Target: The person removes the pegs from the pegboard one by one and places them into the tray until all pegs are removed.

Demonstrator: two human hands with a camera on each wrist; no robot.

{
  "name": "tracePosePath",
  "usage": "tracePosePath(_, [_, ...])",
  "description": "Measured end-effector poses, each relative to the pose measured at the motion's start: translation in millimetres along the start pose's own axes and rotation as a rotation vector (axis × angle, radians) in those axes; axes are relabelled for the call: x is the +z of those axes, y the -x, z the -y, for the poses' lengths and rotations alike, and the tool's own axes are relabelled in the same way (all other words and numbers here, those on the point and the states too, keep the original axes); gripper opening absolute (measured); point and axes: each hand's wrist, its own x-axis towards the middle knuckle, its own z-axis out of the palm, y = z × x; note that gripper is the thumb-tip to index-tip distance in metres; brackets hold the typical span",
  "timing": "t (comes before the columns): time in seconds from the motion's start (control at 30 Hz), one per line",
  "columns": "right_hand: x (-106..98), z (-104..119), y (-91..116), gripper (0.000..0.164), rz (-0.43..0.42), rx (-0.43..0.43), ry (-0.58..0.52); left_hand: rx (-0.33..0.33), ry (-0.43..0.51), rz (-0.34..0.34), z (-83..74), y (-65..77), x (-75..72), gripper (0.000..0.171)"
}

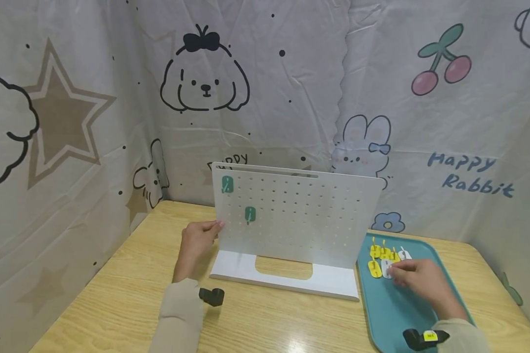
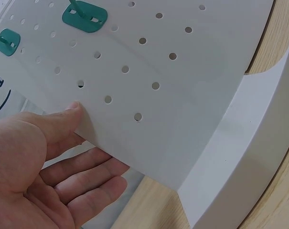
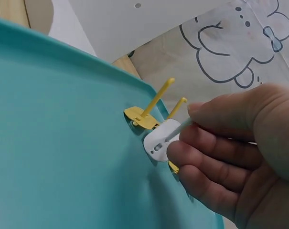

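Observation:
A white pegboard (image 1: 291, 215) stands upright on its base, with two green hooks on its upper left, one green hook (image 1: 227, 184) near the corner and the other lower. My left hand (image 1: 198, 242) holds the board's left edge, thumb on the front face; in the left wrist view the fingers (image 2: 94, 179) curl in behind the edge. Over the teal tray my right hand (image 1: 419, 280) pinches the peg of a white hook (image 3: 161, 140) between thumb and forefinger. That hook's plate is close over the tray, beside a yellow hook (image 3: 142, 118).
Several yellow hooks (image 1: 384, 252) and another white hook (image 1: 405, 254) lie at the far end of the teal tray (image 1: 397, 318). The tray sits right of the board on a wooden table (image 1: 265, 323). Printed curtains (image 1: 291, 98) hang behind and at the left.

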Motion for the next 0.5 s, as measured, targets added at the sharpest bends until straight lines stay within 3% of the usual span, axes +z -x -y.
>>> tracePosePath(0.27, [0,4,2,0.034,-0.065,-0.023,-0.009,0.004,0.004,0.004,0.1,-0.1,-0.5,0.037])
tracePosePath(0.5, [-4,18,10,0.047,-0.065,-0.062,-0.03,-0.004,0.001,0.01,-0.3,-0.2,-0.4,0.037])
